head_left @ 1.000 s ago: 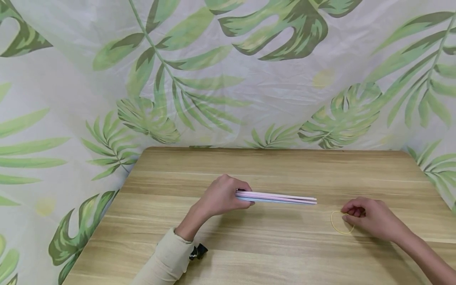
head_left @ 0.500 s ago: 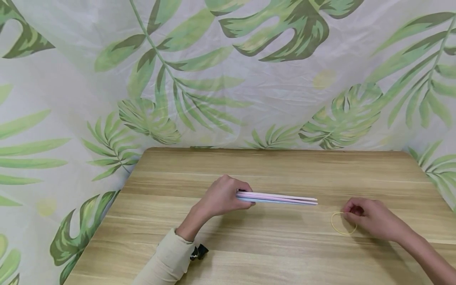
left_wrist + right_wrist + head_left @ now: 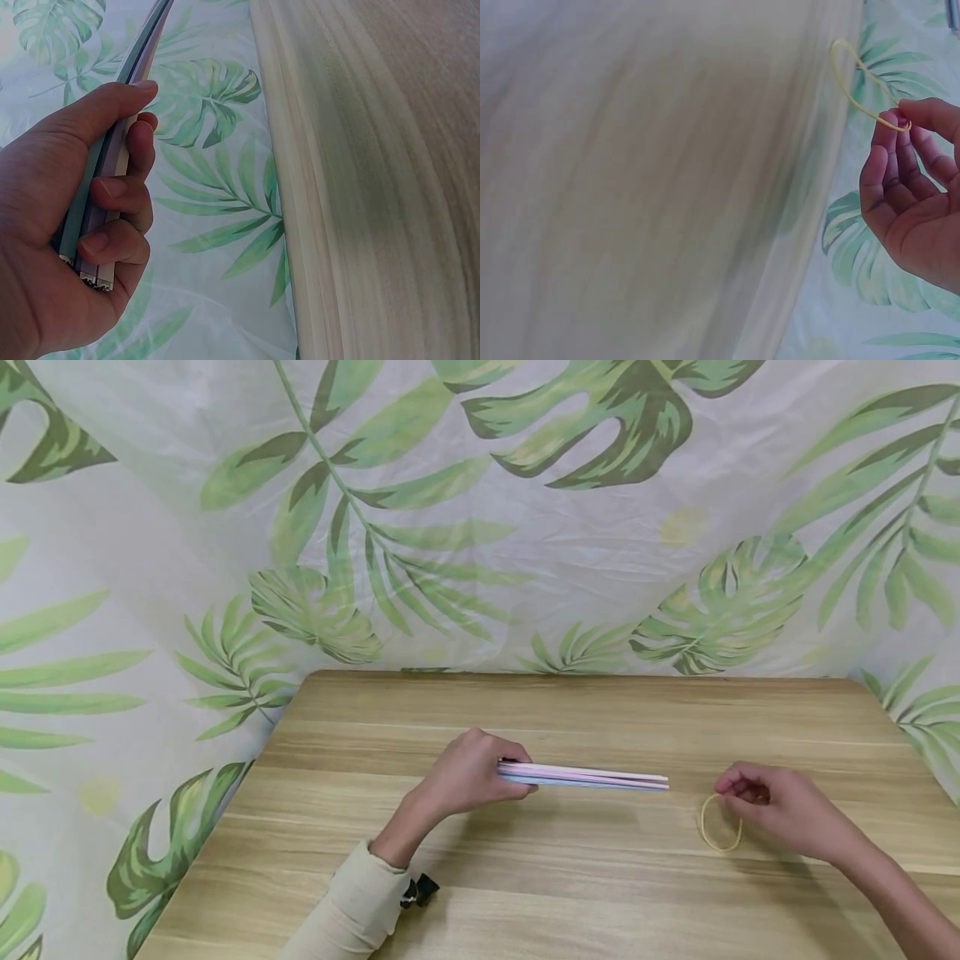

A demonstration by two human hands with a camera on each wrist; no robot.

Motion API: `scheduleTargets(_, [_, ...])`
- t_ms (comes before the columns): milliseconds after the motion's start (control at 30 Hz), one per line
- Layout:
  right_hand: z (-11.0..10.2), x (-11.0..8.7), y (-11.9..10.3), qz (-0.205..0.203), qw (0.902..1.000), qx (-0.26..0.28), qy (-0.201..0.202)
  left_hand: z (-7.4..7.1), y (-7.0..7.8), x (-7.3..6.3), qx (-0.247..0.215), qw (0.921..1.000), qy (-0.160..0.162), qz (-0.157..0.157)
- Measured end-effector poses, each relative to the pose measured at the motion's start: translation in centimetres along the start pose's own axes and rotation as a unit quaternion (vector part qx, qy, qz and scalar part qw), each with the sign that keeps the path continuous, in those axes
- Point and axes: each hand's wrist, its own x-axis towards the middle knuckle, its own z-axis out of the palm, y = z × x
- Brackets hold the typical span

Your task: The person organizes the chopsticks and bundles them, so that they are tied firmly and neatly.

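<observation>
My left hand (image 3: 468, 772) grips a bundle of slim, long pastel sticks (image 3: 592, 777) in white, pink and blue, held level above the table and pointing right. In the left wrist view, the fingers curl round the sticks (image 3: 112, 172) and the thumb lies along them; their near ends stick out by the palm. To the right, apart from the sticks' far ends, my right hand (image 3: 787, 806) pinches a thin yellow rubber band (image 3: 703, 831) between thumb and fingertip. The band (image 3: 840, 75) hangs out as a loose loop in the right wrist view, the other fingers loosely bent.
A wood-grain table (image 3: 562, 893) lies under both hands. Behind it hangs a leaf-patterned cloth (image 3: 585, 568). A small black item (image 3: 422, 890) shows beside the left sleeve (image 3: 360, 893).
My right hand has risen and turned slightly, and the yellow rubber band now hangs as a narrower loop below the fingertips. The left hand and its sticks have stayed in place.
</observation>
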Motion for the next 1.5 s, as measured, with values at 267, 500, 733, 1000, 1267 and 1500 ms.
scheduleTargets(267, [-0.4, 0.9, -1.8, 0.032, 0.9993, 0.018, -0.003, 0.1, 0.0, -0.1, -0.002, 0.9999, 0.000, -0.010])
scheduleTargets(500, [-0.4, 1.8, -3.3, 0.023, 0.9991, 0.036, -0.001, 0.2, 0.0, 0.0, 0.004, 1.0000, 0.001, -0.006])
scheduleTargets(733, [-0.2, 2.7, -4.6, 0.014, 0.9996, 0.025, 0.003, 0.2, 0.0, 0.0, 0.004, 1.0000, -0.001, -0.006])
scheduleTargets(1000, [-0.3, 3.2, -5.5, -0.005, 0.9996, 0.006, 0.026, 0.1, 0.0, 0.1, 0.003, 1.0000, 0.002, -0.004])
scheduleTargets(1267, [-0.3, 3.2, -6.5, -0.007, 0.9987, 0.017, 0.046, 0.4, 0.0, 0.0, 0.005, 1.0000, 0.006, 0.001])
scheduleTargets(1500, [-0.3, 3.7, -8.0, 0.003, 0.9972, 0.050, 0.056, 0.5, 0.0, 0.0, -0.006, 0.9999, 0.009, 0.007])
